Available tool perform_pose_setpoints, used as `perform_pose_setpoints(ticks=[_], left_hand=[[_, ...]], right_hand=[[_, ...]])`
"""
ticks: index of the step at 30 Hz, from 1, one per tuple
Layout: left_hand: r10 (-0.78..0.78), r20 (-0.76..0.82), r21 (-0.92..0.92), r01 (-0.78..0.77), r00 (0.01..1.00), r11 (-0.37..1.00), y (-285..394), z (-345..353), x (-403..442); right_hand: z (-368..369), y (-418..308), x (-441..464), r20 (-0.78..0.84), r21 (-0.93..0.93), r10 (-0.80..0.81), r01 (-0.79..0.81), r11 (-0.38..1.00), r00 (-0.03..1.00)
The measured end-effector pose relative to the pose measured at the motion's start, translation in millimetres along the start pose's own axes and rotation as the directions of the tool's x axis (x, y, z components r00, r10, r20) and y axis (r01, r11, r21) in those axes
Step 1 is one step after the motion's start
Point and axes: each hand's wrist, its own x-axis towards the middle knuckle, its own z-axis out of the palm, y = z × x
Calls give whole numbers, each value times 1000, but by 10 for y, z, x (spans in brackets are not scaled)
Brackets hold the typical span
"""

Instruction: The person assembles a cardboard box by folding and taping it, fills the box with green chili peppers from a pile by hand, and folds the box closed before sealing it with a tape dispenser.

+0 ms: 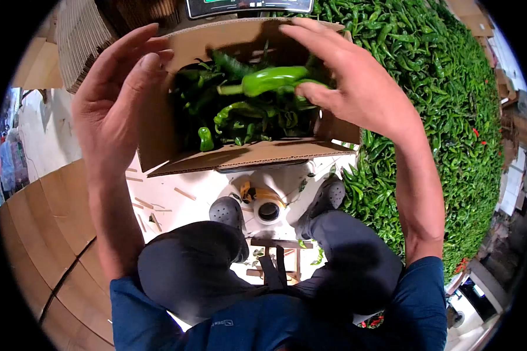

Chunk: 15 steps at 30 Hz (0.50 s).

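Observation:
A cardboard box (216, 158) in front of me holds many long green peppers (246, 117). My left hand (120, 88) is over the box's left side, its fingers bent but apart and nothing visible in them. Over the right side is my right hand (357, 82), thumb and fingers spread wide. A bright green pepper (272, 80) is above the others, close to the right thumb; I cannot tell whether it touches that hand. The box's inner left part lies in shadow.
A big heap of green peppers (445, 117), with a few red ones, spreads along the right. Flattened cardboard (85, 41) is stacked at upper left. Part of a scale display (249, 7) shows behind the box. A tape roll (268, 210) is on the floor between my shoes.

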Motion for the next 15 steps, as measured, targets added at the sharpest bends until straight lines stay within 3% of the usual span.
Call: perform_pose_setpoints(ticks=[3,4,6,7,8,10,12,15], left_hand=[[28,34,18,-29,999,999,78,70,34],[20,35,3,-20,999,1000,96,86,39],[9,53,-36,-7,999,999,153,135,55],[-39,22,-57,40,999,998,285,243,47],[-102,109,-73,110,989,991,404,321,17],[-224,292,-82,258,930,963,637,504,-90],[-349,653,73,402,672,913,857,847,-214],[-319,918,232,332,235,914,794,1449,-582]], right_hand=[[-329,-116,-289,78,249,359,-367,896,930],[-339,27,-464,-101,348,241,-193,918,965],[-535,197,-837,-227,464,421,-283,839,878],[-611,356,-1087,-239,446,519,-383,809,820],[-648,568,-1375,-252,430,610,-478,766,751],[-598,1061,-2190,-237,204,771,-746,634,591],[-334,1331,-3134,-258,-60,838,-873,483,481],[113,1434,-4505,-279,-199,918,-952,232,282]])
